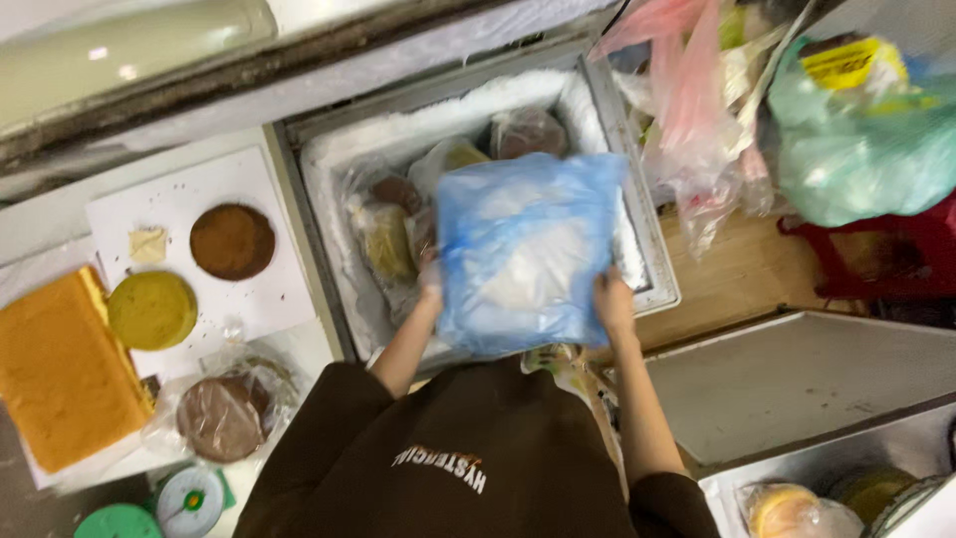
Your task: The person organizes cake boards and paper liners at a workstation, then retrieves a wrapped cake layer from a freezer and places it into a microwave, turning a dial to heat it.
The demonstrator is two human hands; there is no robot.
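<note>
Head camera, looking straight down. Both hands held a large blue plastic bag (525, 251) with pale frosty contents above an open chest freezer (642, 264), its inner walls thick with white frost. The left hand (430, 282) gripped the bag's edge at 9 o'clock; the right hand (612, 299) gripped the edge at about 4 o'clock. The bag looked blurred. Under it, toward 10 and 12 o'clock, wrapped food parcels (393, 224) lay inside the freezer. The person's dark brown top (458, 458) filled the picture at 6 o'clock.

At 9 o'clock from the freezer, a white board (254, 289) carried a dark brown round cake (232, 241) and a green round cake (151, 310). An orange sponge slab (60, 371) lay at the frame's 8 o'clock edge, a bagged brown cake (221, 416) just beside it. Pink and green plastic bags (846, 139) were heaped at 2 o'clock.
</note>
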